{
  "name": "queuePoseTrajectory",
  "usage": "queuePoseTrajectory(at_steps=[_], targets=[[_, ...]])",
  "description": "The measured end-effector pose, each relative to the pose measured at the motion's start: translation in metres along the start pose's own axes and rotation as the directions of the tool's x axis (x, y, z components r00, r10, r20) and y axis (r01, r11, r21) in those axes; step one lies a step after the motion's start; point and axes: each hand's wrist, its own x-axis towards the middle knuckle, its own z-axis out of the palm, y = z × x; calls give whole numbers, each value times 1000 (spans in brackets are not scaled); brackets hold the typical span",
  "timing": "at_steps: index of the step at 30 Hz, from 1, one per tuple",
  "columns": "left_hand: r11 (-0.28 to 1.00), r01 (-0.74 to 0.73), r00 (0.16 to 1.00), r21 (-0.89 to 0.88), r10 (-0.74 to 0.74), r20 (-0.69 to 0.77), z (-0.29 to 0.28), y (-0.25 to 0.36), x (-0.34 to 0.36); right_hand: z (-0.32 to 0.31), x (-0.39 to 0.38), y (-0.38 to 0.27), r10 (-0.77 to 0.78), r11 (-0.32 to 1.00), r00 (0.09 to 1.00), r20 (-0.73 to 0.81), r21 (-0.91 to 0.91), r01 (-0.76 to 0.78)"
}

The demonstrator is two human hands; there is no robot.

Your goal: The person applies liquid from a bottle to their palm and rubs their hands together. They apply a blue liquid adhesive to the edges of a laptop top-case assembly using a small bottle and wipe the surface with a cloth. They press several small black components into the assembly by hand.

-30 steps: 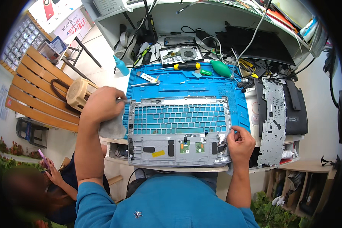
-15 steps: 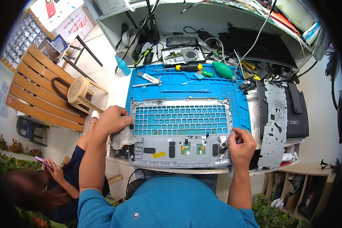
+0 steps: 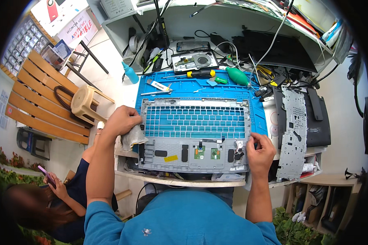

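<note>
A grey laptop top case (image 3: 171,161), its keyboard openings bare, lies between my hands with its inner side up. Small green boards show at the touchpad area near its front edge. My left hand (image 3: 125,120) is closed on the case's left edge, with a grey cloth (image 3: 133,139) hanging under the fingers. At the right edge my right hand (image 3: 261,153) pinches the case; its fingertips are partly hidden. Blue mat (image 3: 255,110) shows through the key openings and around the case's far side.
Behind the case lie a yellow-black screwdriver (image 3: 201,73), a green air blower (image 3: 237,76) and metal tweezers (image 3: 156,92). A blue bottle (image 3: 130,73) stands at the left. A perforated metal plate (image 3: 293,134) leans at the right. A seated person (image 3: 57,192) holds a phone at the left.
Both hands have shifted the top case a little away from me over the mat. The cloth has moved along with my left hand.
</note>
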Motion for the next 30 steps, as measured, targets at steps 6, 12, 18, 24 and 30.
queuePoseTrajectory(at_steps=[6, 12, 18, 24, 30], targets=[[997, -21, 1000, 72, 22, -7, -14, 11, -2, -4, 2, 2, 18, 999, 998, 56, -44, -16], [928, -337, 892, 162, 369, -261, -31, 45, 2, -3, 0, 9, 13, 1000, 999, 41, -19, -12], [766, -427, 829, 481, 544, -130, 0, 85, 23, -3, 0, 8, 14, 1000, 999, 34, 12, -14], [474, -610, 728, 635, 652, 212, 21, 89, 30, -4, 0, 6, 27, 1000, 998, 49, 4, -27], [530, -578, 777, 620, 590, 220, 8, 127, 31, -4, 1, 4, 19, 1000, 999, 48, -10, -19]])
